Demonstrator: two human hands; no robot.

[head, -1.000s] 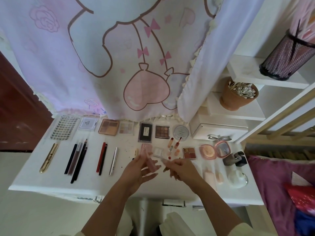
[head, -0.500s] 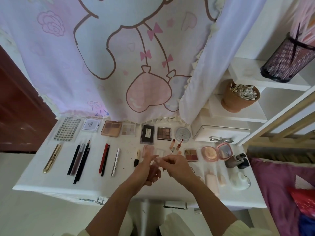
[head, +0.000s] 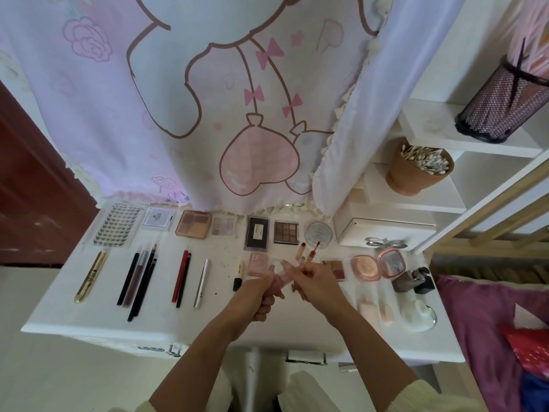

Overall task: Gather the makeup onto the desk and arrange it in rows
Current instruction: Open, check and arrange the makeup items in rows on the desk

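Fingers of our left hand (head: 261, 295) and right hand (head: 316, 282) curl round the pink tube (head: 280, 279), mid-frame above the desk (head: 166, 325); we're probably capping it before adding it to a row.

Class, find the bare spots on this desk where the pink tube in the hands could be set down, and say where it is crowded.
Bare: the front strip of the desk before the black pencils; the gap between silver pen and black-capped lipstick. Crowded: the palette row at the back, and around the compacts on the right.
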